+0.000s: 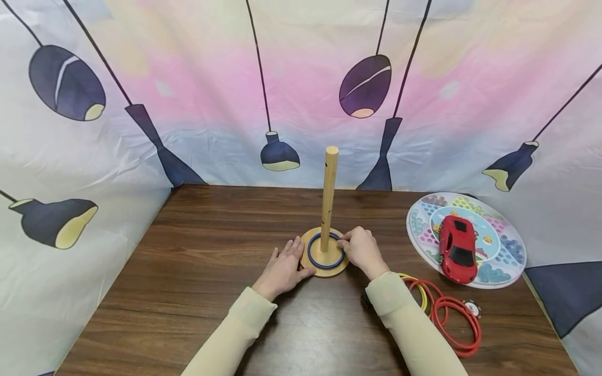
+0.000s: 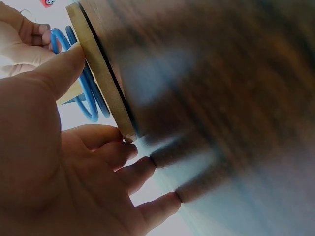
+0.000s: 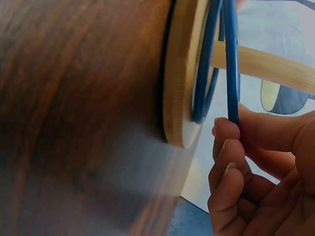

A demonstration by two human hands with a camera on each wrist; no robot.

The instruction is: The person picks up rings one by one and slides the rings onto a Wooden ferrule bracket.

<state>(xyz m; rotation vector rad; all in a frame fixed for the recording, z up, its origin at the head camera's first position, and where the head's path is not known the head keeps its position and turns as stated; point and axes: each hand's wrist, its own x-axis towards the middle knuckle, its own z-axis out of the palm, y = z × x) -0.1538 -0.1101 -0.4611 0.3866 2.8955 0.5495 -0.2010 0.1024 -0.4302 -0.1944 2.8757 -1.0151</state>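
A wooden peg (image 1: pixel 328 193) stands upright on a round wooden base (image 1: pixel 324 270) at the table's middle. Two blue rings (image 1: pixel 314 261) sit around the peg, low at the base. My left hand (image 1: pixel 284 266) lies flat on the table, fingers spread, its thumb against the base's left edge (image 2: pixel 98 64). My right hand (image 1: pixel 361 249) pinches one blue ring (image 3: pixel 230 59) at its right side. That ring is lifted off the base (image 3: pixel 179 73), while the other lies on it.
A red toy car (image 1: pixel 457 249) rests on a round patterned plate (image 1: pixel 503 261) at the right. Red rings (image 1: pixel 451 318) and a yellow ring (image 1: pixel 420 292) lie beside my right forearm. A printed cloth backdrop encloses the brown table (image 1: pixel 211 292).
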